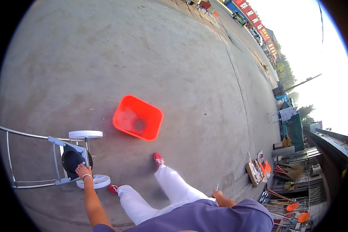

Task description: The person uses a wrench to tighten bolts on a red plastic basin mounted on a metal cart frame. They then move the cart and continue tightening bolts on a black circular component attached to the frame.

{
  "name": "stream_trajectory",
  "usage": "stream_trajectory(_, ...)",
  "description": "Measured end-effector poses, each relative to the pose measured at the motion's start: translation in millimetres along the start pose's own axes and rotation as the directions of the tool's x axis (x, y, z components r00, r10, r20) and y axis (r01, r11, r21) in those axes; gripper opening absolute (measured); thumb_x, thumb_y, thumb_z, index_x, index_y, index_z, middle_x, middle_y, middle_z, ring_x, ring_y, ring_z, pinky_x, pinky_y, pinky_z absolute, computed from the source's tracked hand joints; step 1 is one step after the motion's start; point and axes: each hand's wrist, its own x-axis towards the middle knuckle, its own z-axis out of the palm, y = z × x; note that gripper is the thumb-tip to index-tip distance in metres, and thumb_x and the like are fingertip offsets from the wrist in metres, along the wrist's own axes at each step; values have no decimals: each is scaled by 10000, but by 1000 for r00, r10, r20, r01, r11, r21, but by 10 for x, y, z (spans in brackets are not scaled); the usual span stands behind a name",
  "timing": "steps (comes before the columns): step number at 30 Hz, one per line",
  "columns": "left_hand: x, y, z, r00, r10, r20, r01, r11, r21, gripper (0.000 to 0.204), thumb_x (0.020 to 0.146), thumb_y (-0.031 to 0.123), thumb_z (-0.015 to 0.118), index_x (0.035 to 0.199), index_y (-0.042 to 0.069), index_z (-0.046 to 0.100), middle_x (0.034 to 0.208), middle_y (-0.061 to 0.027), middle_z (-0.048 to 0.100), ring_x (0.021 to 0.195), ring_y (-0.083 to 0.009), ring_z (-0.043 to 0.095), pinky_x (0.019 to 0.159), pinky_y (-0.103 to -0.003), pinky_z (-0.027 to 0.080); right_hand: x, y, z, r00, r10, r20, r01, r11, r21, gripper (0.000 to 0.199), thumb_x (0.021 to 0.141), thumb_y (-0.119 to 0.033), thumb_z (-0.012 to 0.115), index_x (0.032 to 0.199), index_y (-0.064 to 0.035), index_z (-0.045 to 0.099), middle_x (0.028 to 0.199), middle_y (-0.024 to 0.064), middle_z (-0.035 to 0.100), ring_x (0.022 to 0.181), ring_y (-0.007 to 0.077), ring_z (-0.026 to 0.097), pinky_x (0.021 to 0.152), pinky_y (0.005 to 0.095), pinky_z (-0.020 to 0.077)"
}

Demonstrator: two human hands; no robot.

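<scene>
The left hand (83, 170) touches the black round part (71, 161) of a wheeled metal frame (31, 135) on the concrete ground (189, 85), though whether it grips cannot be told. The right hand (222, 199) closes around a small metal tool (217, 186). An orange bin (137, 112) stands near the frame.

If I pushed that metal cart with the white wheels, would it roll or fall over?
The cart would probably roll easily, because it has two white wheels. Its metal tubes look stiff, so it likely won't flop. It might tip if let go, since only two wheels show.
</scene>
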Motion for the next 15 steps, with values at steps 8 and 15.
stream_trajectory(8,-126,127,22,988,-13,-154,15,1000,14,588,671,365,736,1077,40,462,1064,-124,514,1082,-279,489,1065,-409,253,-710,-3127,194,609,-633,478,672,732,113,531,916,-445,437,677,-11,629,657,84,623,635,193,596,631,346,471)
stream_trajectory(15,-477,241,-609,991,89,-105,-91,996,-16,538,654,344,745,1007,40,475,1003,-142,508,1023,-293,495,1054,-435,263,-943,-3538,509,557,-556,617,667,742,66,537,919,-463,451,660,-19,608,641,67,596,631,166,577,625,330,458)
